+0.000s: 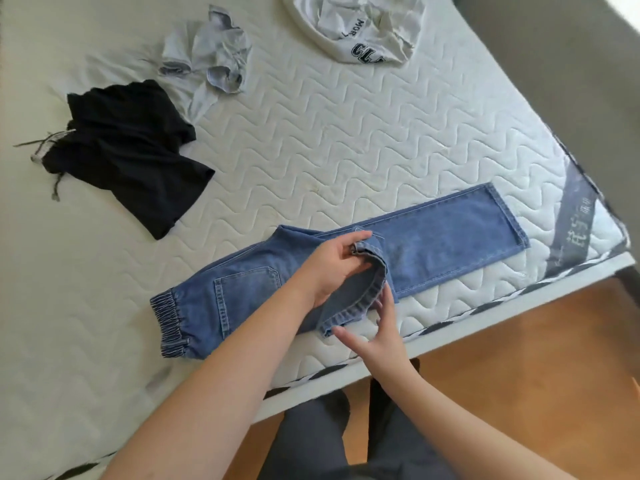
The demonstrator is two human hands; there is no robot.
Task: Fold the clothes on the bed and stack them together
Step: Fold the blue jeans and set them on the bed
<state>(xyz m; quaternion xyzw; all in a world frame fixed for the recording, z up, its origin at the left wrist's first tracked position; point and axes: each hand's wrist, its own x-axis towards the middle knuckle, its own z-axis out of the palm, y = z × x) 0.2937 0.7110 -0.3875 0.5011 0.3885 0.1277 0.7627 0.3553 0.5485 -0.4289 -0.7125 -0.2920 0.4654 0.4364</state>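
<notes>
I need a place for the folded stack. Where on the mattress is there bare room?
The widest bare patch lies mid-mattress, bordered by the black shorts, grey shirt, white shirt and jeans. Another lies left of the jeans' waistband. The near edge is crowded: both hands work the jeans there.

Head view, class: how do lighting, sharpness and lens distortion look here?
Head view: soft, even daylight with faint shadows; wide-angle bending curves the mattress edge; overall slightly soft, so print on the white shirt is only partly legible; jeans stitching stays clear.
</notes>
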